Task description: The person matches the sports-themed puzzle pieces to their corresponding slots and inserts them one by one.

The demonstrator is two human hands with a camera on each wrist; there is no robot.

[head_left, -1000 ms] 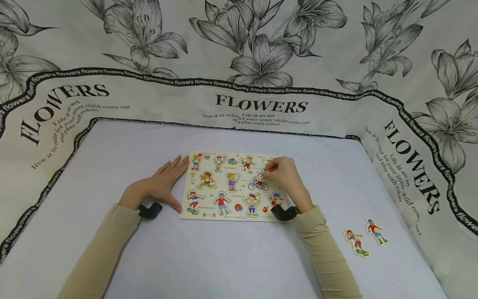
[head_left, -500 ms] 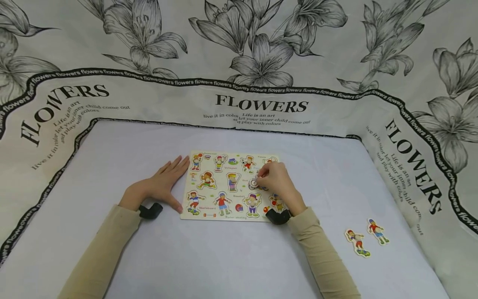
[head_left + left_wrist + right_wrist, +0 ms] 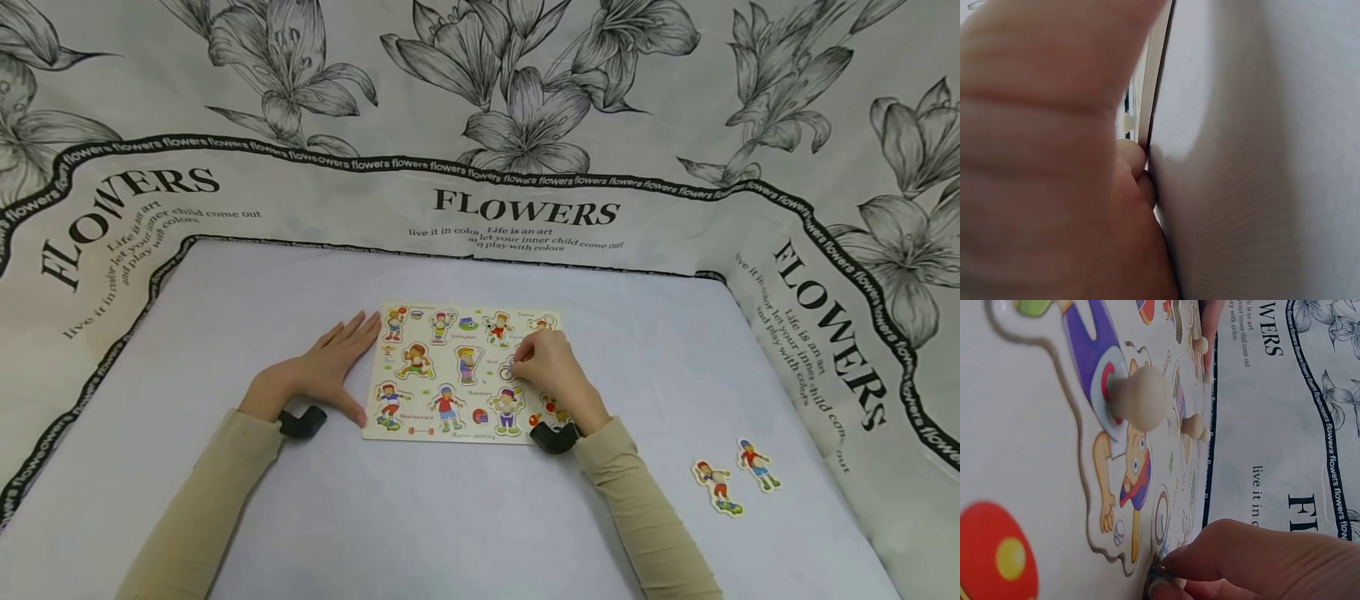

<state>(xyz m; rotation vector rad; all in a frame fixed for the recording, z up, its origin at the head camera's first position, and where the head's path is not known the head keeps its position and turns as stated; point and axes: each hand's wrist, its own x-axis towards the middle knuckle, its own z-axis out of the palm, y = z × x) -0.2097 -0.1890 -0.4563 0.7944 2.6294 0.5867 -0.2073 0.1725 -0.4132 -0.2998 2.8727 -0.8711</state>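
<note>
A wooden peg puzzle board (image 3: 450,425) with pictures of children at sports lies flat on the white table. My left hand (image 3: 321,371) has its fingers spread, with fingertips and thumb against the board's left edge. Over the bicycle picture at the board's right, my right hand (image 3: 555,367) pinches a cyclist puzzle piece, mostly hidden by the fingers. In the right wrist view, thumb and finger (image 3: 1204,556) meet low on the board, beside the baseball player piece (image 3: 1107,381) with its wooden knob (image 3: 1141,399). Whether the cyclist piece sits flush, I cannot tell.
Two loose pieces, a skateboarder (image 3: 717,487) and a roller skater (image 3: 759,465), lie on the table at the right. A flower-printed cloth (image 3: 525,212) rises behind the table and along its sides. Black wrist cameras (image 3: 302,422) hang below both wrists.
My right hand has moved left and slightly down, bringing the cyclist piece from just above the bicycle picture onto that spot. The left hand and the board have stayed put.
</note>
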